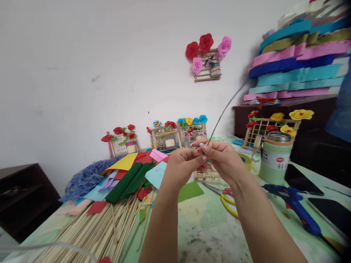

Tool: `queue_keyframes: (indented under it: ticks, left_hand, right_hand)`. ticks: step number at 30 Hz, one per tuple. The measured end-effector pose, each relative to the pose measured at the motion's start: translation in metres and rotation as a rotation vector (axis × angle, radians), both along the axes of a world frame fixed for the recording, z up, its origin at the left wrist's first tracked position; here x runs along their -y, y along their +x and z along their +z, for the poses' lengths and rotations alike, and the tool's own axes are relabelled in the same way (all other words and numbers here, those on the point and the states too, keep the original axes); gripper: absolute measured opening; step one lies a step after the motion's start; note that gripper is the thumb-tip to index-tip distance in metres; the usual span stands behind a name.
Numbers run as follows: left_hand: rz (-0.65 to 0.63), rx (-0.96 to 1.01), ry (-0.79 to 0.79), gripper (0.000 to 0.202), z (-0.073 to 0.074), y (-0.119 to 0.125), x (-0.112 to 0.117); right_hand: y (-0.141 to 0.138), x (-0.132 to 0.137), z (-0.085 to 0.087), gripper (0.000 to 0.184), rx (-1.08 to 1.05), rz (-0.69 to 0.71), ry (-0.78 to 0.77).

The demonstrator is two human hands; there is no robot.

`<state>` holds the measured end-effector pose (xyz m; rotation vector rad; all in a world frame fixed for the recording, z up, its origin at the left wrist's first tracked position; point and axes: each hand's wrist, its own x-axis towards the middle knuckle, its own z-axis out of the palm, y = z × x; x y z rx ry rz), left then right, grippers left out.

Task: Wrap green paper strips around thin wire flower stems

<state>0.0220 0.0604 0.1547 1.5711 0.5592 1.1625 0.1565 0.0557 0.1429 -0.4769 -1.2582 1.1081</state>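
Observation:
My left hand (181,164) and my right hand (224,160) meet fingertip to fingertip above the table. Out of the pinched fingers of my right hand rises a thin dark wire (224,109), curving up and to the right. Its lower end is hidden among the fingers. My left thumb and fingers are also pressed together at that spot; what lies between them cannot be made out. Just below the hands are scissors with yellow and red handles (229,205) and a piece of green paper (191,191). A small stick lattice (207,173) is partly covered behind the hands.
Thin wooden sticks (82,232), coloured paper sheets (127,181) and blue yarn (87,178) lie at left. At right are a green tumbler (275,160), a blue glue gun (298,208) and dark phones (303,179). Stick frames with paper flowers (165,137) line the wall.

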Motion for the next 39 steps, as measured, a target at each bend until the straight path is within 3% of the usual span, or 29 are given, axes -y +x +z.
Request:
queue_keyframes:
  ticks: [9, 12, 17, 21, 25, 31, 36, 39]
  left_hand:
    - [0.093, -0.084, 0.064, 0.014, -0.006, 0.006, -0.001]
    - [0.041, -0.052, 0.020, 0.018, -0.004, 0.002, -0.002]
    - [-0.118, -0.136, -0.048, 0.024, 0.000, -0.009, -0.005]
    - [-0.172, -0.197, -0.065, 0.025, 0.001, -0.013, -0.005]
    - [-0.106, -0.215, -0.030, 0.022, 0.000, -0.010, -0.004]
    - [0.126, -0.347, 0.135, 0.011, -0.005, -0.010, -0.002]
    - [-0.018, -0.415, 0.032, 0.012, 0.000, -0.018, 0.000]
    - [-0.055, -0.525, -0.007, 0.012, 0.004, -0.024, 0.000]
  right_hand:
    - [-0.011, 0.004, 0.003, 0.028, -0.098, -0.005, -0.076]
    - [-0.009, 0.001, 0.000, 0.029, -0.086, -0.029, -0.071]
    - [0.000, -0.003, -0.002, 0.029, -0.134, 0.106, -0.014]
    - [0.004, -0.004, -0.001, 0.019, -0.222, 0.053, -0.031]
    - [0.001, -0.007, 0.001, 0.024, -0.280, -0.012, -0.126]
    - [-0.008, -0.009, -0.002, 0.023, -0.258, -0.208, -0.082]
    - [-0.005, -0.008, -0.001, 0.017, -0.266, -0.138, -0.033]
    - [0.001, -0.010, -0.002, 0.014, -0.308, -0.175, 0.002]
